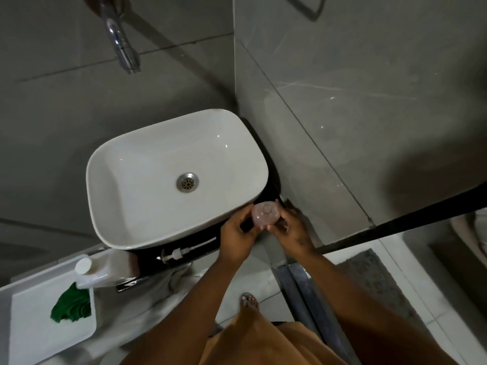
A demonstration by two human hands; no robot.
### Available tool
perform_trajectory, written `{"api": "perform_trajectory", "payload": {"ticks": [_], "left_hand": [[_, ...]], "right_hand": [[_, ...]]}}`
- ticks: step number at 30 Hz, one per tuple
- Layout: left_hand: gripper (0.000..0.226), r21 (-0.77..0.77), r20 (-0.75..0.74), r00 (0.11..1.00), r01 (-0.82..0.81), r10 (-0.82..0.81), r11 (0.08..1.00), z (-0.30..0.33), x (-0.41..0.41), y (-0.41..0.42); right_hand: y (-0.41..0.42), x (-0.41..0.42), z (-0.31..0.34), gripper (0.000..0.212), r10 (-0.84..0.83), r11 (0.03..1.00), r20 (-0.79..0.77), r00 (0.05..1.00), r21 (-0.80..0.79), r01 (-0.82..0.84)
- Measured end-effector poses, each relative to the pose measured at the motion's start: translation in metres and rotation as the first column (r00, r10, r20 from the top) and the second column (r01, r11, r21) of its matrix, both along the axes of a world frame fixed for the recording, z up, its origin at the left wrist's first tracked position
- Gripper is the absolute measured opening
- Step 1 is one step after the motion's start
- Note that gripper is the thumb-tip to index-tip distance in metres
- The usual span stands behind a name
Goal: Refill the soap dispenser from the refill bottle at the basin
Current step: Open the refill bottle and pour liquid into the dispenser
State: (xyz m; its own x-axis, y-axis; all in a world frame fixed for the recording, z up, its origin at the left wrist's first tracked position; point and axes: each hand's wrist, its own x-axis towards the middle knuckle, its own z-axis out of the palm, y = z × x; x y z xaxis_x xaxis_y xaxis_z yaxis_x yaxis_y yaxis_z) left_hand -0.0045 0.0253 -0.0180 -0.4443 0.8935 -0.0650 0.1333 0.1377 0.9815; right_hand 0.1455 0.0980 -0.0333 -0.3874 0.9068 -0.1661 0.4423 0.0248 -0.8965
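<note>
- The left hand [237, 233] and the right hand [290, 230] meet at the basin's near right corner; both close their fingers round the pinkish translucent soap dispenser [264, 215], the left from its left side, the right from below and right.
- The dispenser's open top faces the camera; its pump head [175, 253], with the long tube, lies on the dark counter [147, 255] just in front of the white basin [147, 222].
- The white refill bottle [95, 271], capped, lies at the counter's left end; beside it a green cloth [72, 304] rests on a white tray [31, 325].
</note>
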Motion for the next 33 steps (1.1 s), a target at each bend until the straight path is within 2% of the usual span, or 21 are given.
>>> {"api": "perform_trajectory", "payload": {"ticks": [3,10,14,18,20,23,25,28,30,33], "left_hand": [[0.047,-0.046,-0.028,0.999,-0.043,0.042,0.998,-0.014,0.009,0.008],[0.039,-0.109,-0.011,0.994,-0.107,0.107,0.988,-0.025,0.015,0.017],[0.040,-0.126,-0.062,0.989,-0.141,0.134,0.982,-0.029,0.018,0.017],[0.040,-0.146,-0.039,0.995,-0.101,0.097,0.984,-0.028,0.016,0.015],[0.045,-0.151,-0.020,0.996,-0.094,0.092,0.984,-0.028,0.011,0.005],[0.056,-0.208,0.040,0.986,-0.152,0.164,0.966,-0.031,-0.002,-0.029],[0.055,-0.242,0.044,0.972,-0.213,0.230,0.947,-0.034,-0.016,-0.062],[0.049,-0.299,0.078,0.927,-0.330,0.368,0.895,-0.036,-0.037,-0.112],[0.049,-0.336,0.085,0.884,-0.409,0.460,0.848,-0.034,-0.050,-0.140],[0.050,-0.395,0.006,0.839,-0.498,0.544,0.772,-0.027,-0.071,-0.181]], "right_hand": [[0.002,-0.001,-0.004,0.058,-0.050,0.999,0.028,0.998,-0.004,0.050],[0.010,-0.009,-0.011,0.056,-0.075,0.997,0.075,0.994,-0.025,0.077],[0.013,-0.009,-0.010,0.057,-0.068,0.997,0.100,0.993,-0.023,0.071],[0.012,-0.009,-0.006,0.054,-0.056,0.997,0.139,0.989,-0.040,0.062],[0.008,-0.007,-0.007,0.048,-0.084,0.991,0.166,0.982,-0.088,0.100],[-0.003,-0.002,-0.011,0.026,-0.104,0.966,0.239,0.965,-0.206,0.155],[-0.019,-0.008,-0.011,0.025,-0.065,0.943,0.250,0.966,-0.301,0.141],[-0.049,-0.042,-0.006,0.041,0.034,0.911,0.188,0.981,-0.409,0.047],[-0.070,-0.077,-0.001,0.041,0.144,0.893,0.114,0.983,-0.444,-0.079],[-0.102,-0.130,0.006,0.042,0.311,0.852,0.055,0.949,-0.458,-0.253]]}}
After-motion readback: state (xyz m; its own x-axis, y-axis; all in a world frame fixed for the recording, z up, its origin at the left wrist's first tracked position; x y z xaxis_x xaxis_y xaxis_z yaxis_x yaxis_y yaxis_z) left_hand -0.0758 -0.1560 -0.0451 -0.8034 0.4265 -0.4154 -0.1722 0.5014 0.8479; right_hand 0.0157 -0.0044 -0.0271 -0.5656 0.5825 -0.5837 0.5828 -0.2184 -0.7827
